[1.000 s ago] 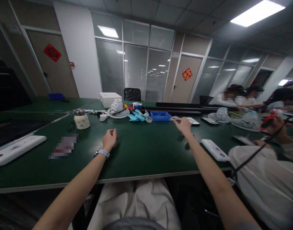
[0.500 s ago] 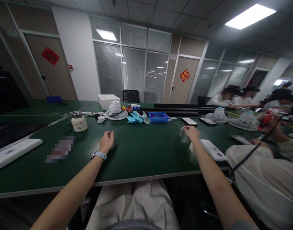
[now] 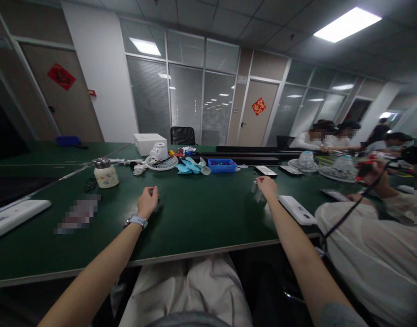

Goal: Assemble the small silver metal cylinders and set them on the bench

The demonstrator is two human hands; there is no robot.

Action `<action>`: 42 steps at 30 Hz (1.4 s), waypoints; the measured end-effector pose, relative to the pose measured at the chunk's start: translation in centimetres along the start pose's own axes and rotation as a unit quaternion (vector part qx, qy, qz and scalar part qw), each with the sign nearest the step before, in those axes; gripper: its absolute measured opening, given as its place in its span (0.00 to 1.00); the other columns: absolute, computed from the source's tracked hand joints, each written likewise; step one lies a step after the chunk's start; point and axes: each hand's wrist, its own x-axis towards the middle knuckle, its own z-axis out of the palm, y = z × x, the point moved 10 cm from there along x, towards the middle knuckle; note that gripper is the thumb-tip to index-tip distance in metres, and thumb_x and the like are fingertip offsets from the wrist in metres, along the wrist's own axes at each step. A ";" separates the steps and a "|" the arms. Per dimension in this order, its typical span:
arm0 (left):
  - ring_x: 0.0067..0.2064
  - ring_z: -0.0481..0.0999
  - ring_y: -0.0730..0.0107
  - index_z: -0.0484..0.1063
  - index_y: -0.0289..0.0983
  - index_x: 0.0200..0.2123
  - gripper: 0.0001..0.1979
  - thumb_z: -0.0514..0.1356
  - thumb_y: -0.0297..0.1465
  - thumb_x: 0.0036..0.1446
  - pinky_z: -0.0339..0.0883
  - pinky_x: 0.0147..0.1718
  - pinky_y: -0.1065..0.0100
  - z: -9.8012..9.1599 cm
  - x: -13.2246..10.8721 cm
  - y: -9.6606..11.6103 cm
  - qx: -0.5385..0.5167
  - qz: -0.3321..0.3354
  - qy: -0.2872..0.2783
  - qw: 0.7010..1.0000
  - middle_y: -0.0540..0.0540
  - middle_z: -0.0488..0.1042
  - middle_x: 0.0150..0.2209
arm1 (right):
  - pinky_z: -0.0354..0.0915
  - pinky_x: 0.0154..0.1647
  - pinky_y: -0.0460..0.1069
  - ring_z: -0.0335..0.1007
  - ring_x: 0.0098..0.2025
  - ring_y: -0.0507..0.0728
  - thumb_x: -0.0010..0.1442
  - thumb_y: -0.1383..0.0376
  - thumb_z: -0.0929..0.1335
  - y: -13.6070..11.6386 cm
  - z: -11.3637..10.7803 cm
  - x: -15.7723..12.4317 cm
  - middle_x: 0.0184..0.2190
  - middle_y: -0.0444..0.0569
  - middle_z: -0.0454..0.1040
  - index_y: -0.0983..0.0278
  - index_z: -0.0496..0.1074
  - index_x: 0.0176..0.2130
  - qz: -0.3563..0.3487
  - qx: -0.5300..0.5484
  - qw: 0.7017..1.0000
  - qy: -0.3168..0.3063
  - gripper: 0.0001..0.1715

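Observation:
My left hand (image 3: 148,202), with a watch (image 3: 136,221) on its wrist, hovers over or rests on the green table (image 3: 195,218). Its fingers are curled together, and whatever may be in them is hidden. Farther right, my right hand (image 3: 267,185) reaches forward with its thumb and fingertips pinched at the top of a small grey cylinder (image 3: 254,186). A second small grey cylinder (image 3: 259,196) stands below that hand, partly covered by it. To the right of my right forearm lies a long white case (image 3: 297,210).
Left are a cream jar (image 3: 106,176), a blurred-out flat item (image 3: 79,214) and another white case (image 3: 19,217). Farther back sit a white fan (image 3: 161,159), light-blue fan blades (image 3: 190,166), a blue tray (image 3: 222,166) and a white box (image 3: 149,143). A co-worker's sleeve (image 3: 361,227) is close on the right.
The whole view has shifted slightly, so things appear a little farther left. Both hands keep nearly the same pose and place over the table.

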 end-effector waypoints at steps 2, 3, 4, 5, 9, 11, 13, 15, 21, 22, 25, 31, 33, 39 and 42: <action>0.45 0.77 0.54 0.67 0.36 0.50 0.20 0.50 0.42 0.63 0.65 0.41 0.61 0.0 -0.1 0.1 -0.002 0.002 0.000 1.000 0.41 0.80 0.40 | 0.67 0.44 0.51 0.75 0.46 0.62 0.63 0.59 0.65 0.0 0.2 -0.1 0.43 0.57 0.78 0.61 0.79 0.44 0.001 -0.003 1.000 -0.008 0.16; 0.45 0.77 0.54 0.67 0.36 0.50 0.20 0.50 0.43 0.63 0.65 0.41 0.61 -0.1 -0.1 0.1 -0.002 0.003 -0.001 1.000 0.41 0.80 0.40 | 0.67 0.43 0.51 0.75 0.46 0.62 0.63 0.59 0.65 0.0 0.4 -0.1 0.43 0.57 0.78 0.61 0.79 0.43 0.003 -0.005 1.000 -0.014 0.15; 0.45 0.77 0.54 0.67 0.36 0.50 0.20 0.50 0.43 0.63 0.65 0.41 0.61 -0.1 -0.2 0.1 -0.002 0.002 -0.001 1.000 0.41 0.80 0.40 | 0.67 0.43 0.51 0.75 0.45 0.62 0.62 0.59 0.65 0.0 0.5 -0.1 0.43 0.57 0.78 0.61 0.79 0.42 0.005 -0.005 1.000 -0.020 0.15; 0.45 0.77 0.54 0.67 0.36 0.50 0.20 0.50 0.43 0.63 0.65 0.41 0.61 -0.1 -0.2 0.2 -0.001 0.002 -0.001 1.000 0.41 0.80 0.40 | 0.67 0.43 0.52 0.75 0.45 0.62 0.62 0.59 0.66 0.1 0.5 -0.1 0.43 0.57 0.78 0.60 0.79 0.42 0.009 -0.004 1.000 -0.025 0.15; 0.44 0.77 0.54 0.67 0.36 0.50 0.20 0.50 0.42 0.63 0.65 0.40 0.62 -0.2 -0.3 0.2 0.001 0.002 0.000 1.000 0.40 0.80 0.40 | 0.67 0.44 0.53 0.74 0.46 0.63 0.61 0.58 0.66 0.6 0.5 0.0 0.43 0.56 0.78 0.58 0.79 0.42 0.025 0.007 0.999 -0.039 0.14; 0.43 0.77 0.54 0.68 0.36 0.49 0.20 0.50 0.43 0.63 0.65 0.40 0.62 -0.2 -0.2 0.2 -0.001 0.002 -0.001 1.000 0.41 0.80 0.40 | 0.66 0.47 0.55 0.73 0.48 0.64 0.60 0.55 0.67 1.0 0.1 -0.2 0.45 0.57 0.77 0.59 0.78 0.46 0.014 0.017 1.000 -0.015 0.18; 0.43 0.77 0.55 0.67 0.37 0.49 0.19 0.50 0.43 0.63 0.65 0.39 0.62 -0.1 -0.2 0.1 -0.004 0.002 0.001 1.000 0.41 0.80 0.39 | 0.64 0.50 0.56 0.71 0.51 0.65 0.58 0.52 0.67 1.6 -0.3 -0.7 0.48 0.59 0.75 0.63 0.73 0.53 -0.012 0.043 0.999 0.031 0.27; 0.43 0.78 0.55 0.68 0.37 0.49 0.19 0.50 0.43 0.63 0.65 0.40 0.62 0.0 -0.1 0.1 -0.004 0.003 0.001 1.000 0.41 0.80 0.39 | 0.63 0.52 0.55 0.69 0.53 0.64 0.54 0.52 0.70 2.6 -0.3 -1.7 0.51 0.61 0.72 0.67 0.66 0.59 -0.032 0.082 0.994 0.066 0.38; 0.43 0.77 0.56 0.68 0.36 0.49 0.19 0.51 0.42 0.62 0.65 0.40 0.63 0.1 0.0 -0.2 -0.001 0.008 0.007 1.000 0.41 0.80 0.38 | 0.66 0.47 0.53 0.72 0.47 0.64 0.52 0.55 0.71 7.1 2.4 -4.2 0.46 0.62 0.75 0.70 0.71 0.50 0.047 0.130 0.990 0.010 0.30; 0.42 0.77 0.56 0.68 0.36 0.49 0.18 0.51 0.41 0.62 0.65 0.40 0.63 0.1 0.1 -0.2 -0.005 0.011 0.010 1.000 0.41 0.80 0.38 | 0.66 0.45 0.53 0.73 0.46 0.64 0.53 0.54 0.71 7.1 2.5 -4.4 0.43 0.61 0.76 0.69 0.73 0.46 0.053 0.125 0.991 0.001 0.26; 0.41 0.78 0.58 0.69 0.36 0.48 0.18 0.51 0.42 0.62 0.65 0.40 0.63 0.4 -0.1 0.1 -0.020 0.026 0.015 0.999 0.41 0.80 0.37 | 0.67 0.45 0.55 0.74 0.44 0.65 0.55 0.53 0.70 4.7 1.5 -5.0 0.40 0.60 0.78 0.67 0.75 0.44 0.024 0.119 0.992 0.030 0.23; 0.39 0.77 0.63 0.72 0.38 0.43 0.18 0.57 0.45 0.57 0.67 0.40 0.65 2.4 -2.7 5.2 -0.102 0.178 -0.040 0.978 0.44 0.79 0.37 | 0.68 0.46 0.53 0.75 0.42 0.59 0.54 0.54 0.71 -12.9 5.0 -10.0 0.41 0.52 0.78 0.62 0.75 0.44 -0.205 0.283 0.934 -0.079 0.21; 0.41 0.77 0.63 0.73 0.38 0.42 0.17 0.59 0.44 0.56 0.68 0.43 0.64 2.7 -4.3 7.4 -0.123 0.248 -0.055 0.959 0.44 0.79 0.38 | 0.68 0.45 0.52 0.75 0.41 0.58 0.52 0.56 0.72 -19.6 7.4 -13.1 0.40 0.51 0.79 0.62 0.75 0.42 -0.254 0.339 0.893 -0.154 0.18; 0.47 0.77 0.63 0.74 0.39 0.44 0.17 0.60 0.43 0.56 0.68 0.49 0.62 2.9 -5.4 9.3 -0.178 0.292 -0.084 0.936 0.44 0.79 0.45 | 0.68 0.38 0.49 0.73 0.35 0.56 0.53 0.63 0.71 -29.5 11.6 -19.9 0.34 0.48 0.78 0.63 0.75 0.41 -0.293 0.380 0.847 -0.226 0.14; 0.46 0.78 0.62 0.74 0.38 0.44 0.17 0.62 0.42 0.54 0.70 0.49 0.62 3.4 -4.4 8.9 -0.196 0.263 -0.111 0.938 0.43 0.79 0.44 | 0.67 0.36 0.49 0.72 0.33 0.55 0.53 0.61 0.71 -29.6 12.3 -20.9 0.32 0.46 0.77 0.61 0.74 0.40 -0.292 0.361 0.857 -0.222 0.13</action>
